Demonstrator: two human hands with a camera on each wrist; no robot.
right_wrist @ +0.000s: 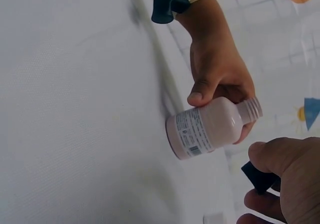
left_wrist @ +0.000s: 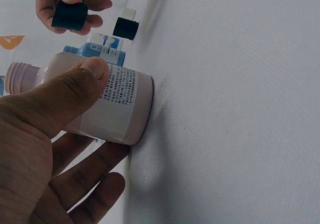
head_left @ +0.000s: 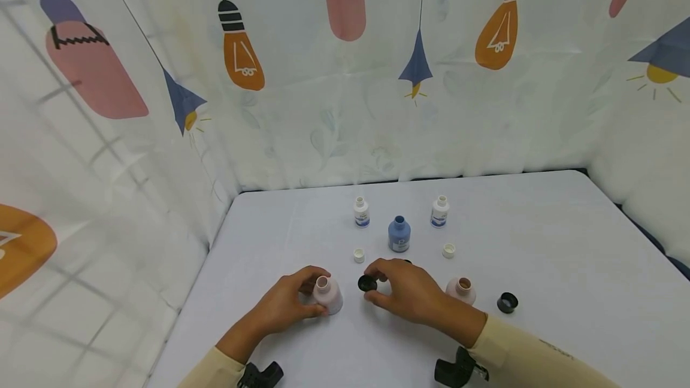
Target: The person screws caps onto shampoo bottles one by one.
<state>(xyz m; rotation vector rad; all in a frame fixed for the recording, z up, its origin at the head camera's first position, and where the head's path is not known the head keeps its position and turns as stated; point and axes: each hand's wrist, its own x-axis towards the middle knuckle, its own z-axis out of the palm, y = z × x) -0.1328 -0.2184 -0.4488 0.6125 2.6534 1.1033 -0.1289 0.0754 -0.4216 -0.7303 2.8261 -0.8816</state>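
Pink bottle [left_wrist: 107, 106] label (print unreadable)

Both forearms are extended onto the table from 6 o'clock, in cream sleeves. The left hand [head_left: 288, 301] is curled at about 7 o'clock, thumb and fingers wrapped round a pink bottle [head_left: 327, 296] that is stood upright. The right hand [head_left: 405, 290], at about 5 o'clock, is arched, and a black cap [head_left: 367, 283] is pinched between thumb and fingertips, just beside the bottle's mouth.
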